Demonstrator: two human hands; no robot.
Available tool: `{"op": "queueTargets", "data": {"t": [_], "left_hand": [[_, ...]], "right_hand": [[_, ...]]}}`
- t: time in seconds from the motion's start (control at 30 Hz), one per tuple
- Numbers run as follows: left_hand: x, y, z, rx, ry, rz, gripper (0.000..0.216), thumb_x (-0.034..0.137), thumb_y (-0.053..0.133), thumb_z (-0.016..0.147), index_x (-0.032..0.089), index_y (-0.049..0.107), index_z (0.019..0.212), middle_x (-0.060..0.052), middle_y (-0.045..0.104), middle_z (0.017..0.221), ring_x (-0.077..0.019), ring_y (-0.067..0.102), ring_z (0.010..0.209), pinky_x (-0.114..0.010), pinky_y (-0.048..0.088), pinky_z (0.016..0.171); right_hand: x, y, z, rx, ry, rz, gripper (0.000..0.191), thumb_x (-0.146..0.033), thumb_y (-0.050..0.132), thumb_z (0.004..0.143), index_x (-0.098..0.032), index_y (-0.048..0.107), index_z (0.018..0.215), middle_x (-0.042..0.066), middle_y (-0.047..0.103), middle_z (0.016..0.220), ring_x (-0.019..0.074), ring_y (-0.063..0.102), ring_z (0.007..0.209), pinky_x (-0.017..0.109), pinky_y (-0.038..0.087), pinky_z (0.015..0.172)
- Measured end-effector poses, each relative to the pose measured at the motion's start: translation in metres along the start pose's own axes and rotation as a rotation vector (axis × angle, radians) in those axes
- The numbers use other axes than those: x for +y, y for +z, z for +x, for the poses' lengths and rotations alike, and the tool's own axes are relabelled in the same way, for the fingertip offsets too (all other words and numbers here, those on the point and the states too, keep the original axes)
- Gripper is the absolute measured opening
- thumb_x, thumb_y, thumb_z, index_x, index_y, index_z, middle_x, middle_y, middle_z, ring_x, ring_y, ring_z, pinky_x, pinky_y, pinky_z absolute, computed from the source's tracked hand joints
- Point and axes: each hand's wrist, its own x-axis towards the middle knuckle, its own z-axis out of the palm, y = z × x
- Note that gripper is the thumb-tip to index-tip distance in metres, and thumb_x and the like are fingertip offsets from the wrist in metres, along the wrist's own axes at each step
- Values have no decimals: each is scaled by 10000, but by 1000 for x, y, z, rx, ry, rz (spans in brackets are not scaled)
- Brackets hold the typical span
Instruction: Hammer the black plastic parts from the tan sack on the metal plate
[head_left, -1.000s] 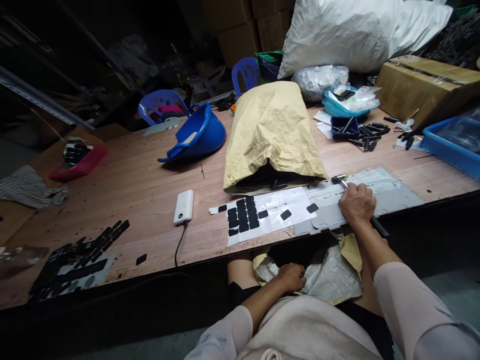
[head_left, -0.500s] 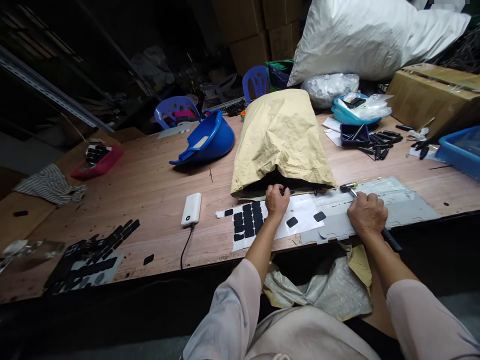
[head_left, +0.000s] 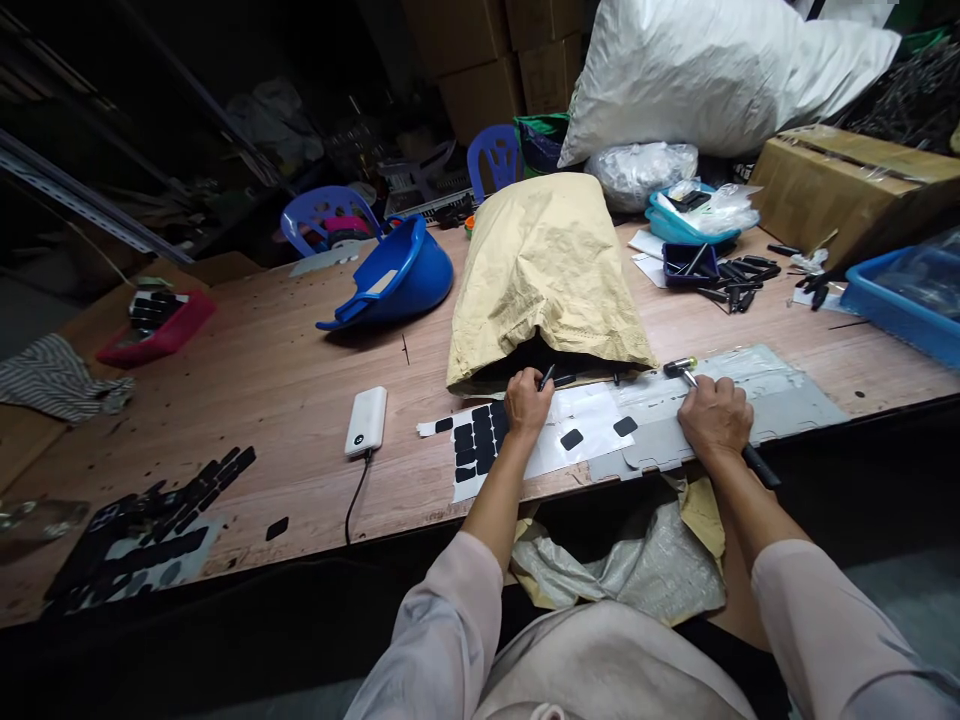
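Observation:
My left hand (head_left: 528,402) is closed on a small black pen-like piece (head_left: 547,377) at the mouth of a tan paper sack (head_left: 551,260). Below that hand lies a white sheet (head_left: 536,460) with rows of black rounded pads (head_left: 474,440) on it. My right hand (head_left: 716,415) grips a small hammer, whose black handle (head_left: 761,466) sticks out toward me. The hammer's head (head_left: 680,366) rests on or just over a grey board (head_left: 787,395) wrapped in clear plastic. More dark pieces lie at the sack's mouth, partly in shadow.
A white power bank (head_left: 366,422) with a cable lies left of the sheet. Behind it stands a blue basin (head_left: 405,275). To the right are a small dark tray (head_left: 690,265), loose black parts (head_left: 750,270), a cardboard box (head_left: 862,190) and a blue tub (head_left: 907,305).
The view has swung slightly, so the scene sits further left. In my left hand the black piece now points up and shows more clearly. The right hand keeps its grip on the hammer.

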Motion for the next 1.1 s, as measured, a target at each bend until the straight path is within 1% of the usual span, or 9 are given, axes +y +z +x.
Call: {"op": "queueTargets", "data": {"t": [0.1, 0.2, 0.3, 0.57, 0.73, 0.8, 0.87, 0.97, 1.1], "left_hand": [[-11, 3, -38, 0, 148, -198, 72, 179, 779, 892, 222, 738, 934, -21, 734, 904, -197, 674, 853, -304, 523, 798], [-16, 14, -79, -142, 320, -327, 163, 187, 821, 861, 229, 757, 1004, -17, 743, 918, -194, 670, 848, -314, 536, 802], [-15, 26, -101, -228, 416, -318, 170, 167, 833, 844, 221, 763, 990, -33, 747, 919, -221, 671, 906, -356, 536, 875], [-13, 31, -93, -286, 416, -283, 177, 163, 851, 818, 217, 770, 965, -34, 724, 931, -234, 657, 937, -368, 518, 892], [-15, 34, -92, -307, 405, -286, 174, 183, 875, 825, 213, 781, 968, -33, 722, 927, -235, 654, 939, -371, 519, 900], [-15, 34, -92, -311, 409, -279, 173, 198, 883, 826, 220, 792, 970, -31, 718, 910, -237, 651, 942, -378, 518, 912], [-15, 34, -92, -317, 414, -274, 170, 206, 893, 818, 226, 802, 961, -30, 714, 890, -238, 647, 936, -383, 517, 918], [-15, 34, -92, -324, 406, -281, 159, 207, 898, 812, 233, 811, 943, -29, 715, 877, -234, 641, 922, -382, 517, 917], [-15, 35, -91, -336, 376, -280, 149, 216, 897, 815, 244, 818, 938, -27, 727, 887, -233, 639, 917, -384, 513, 911]], "right_hand": [[1, 1, 0, 6, -8, 16, 374, -273, 468, 1007, -115, 735, 1216, 213, 644, 1124, 295, 525, 974, 377, 301, 749], [3, 4, 0, 18, -17, 25, 371, -268, 507, 972, -113, 731, 1224, 211, 638, 1114, 293, 511, 970, 377, 301, 754], [4, 5, 0, 22, -13, 26, 376, -268, 514, 963, -119, 729, 1233, 203, 635, 1113, 289, 511, 969, 373, 307, 760], [5, 2, 2, 12, 7, 76, 391, -295, 495, 994, -123, 747, 1239, 197, 639, 1116, 283, 527, 961, 375, 331, 760], [12, -6, -2, -29, 61, 241, 405, -311, 464, 1021, -154, 761, 1248, 164, 671, 1068, 261, 564, 913, 368, 384, 757], [13, -12, -18, 18, 48, 372, 404, -318, 461, 1021, -166, 748, 1263, 152, 694, 1074, 261, 599, 930, 367, 435, 781], [11, -19, -44, 48, -23, 527, 397, -339, 464, 1028, -174, 736, 1265, 146, 724, 1099, 269, 648, 987, 378, 496, 845], [0, -27, -89, -30, -190, 739, 360, -391, 483, 1052, -210, 739, 1229, 119, 761, 1073, 261, 704, 1003, 391, 559, 911], [-18, -32, -129, -78, -352, 816, 340, -400, 495, 1080, -240, 748, 1241, 84, 768, 977, 232, 730, 905, 362, 595, 853]]}}
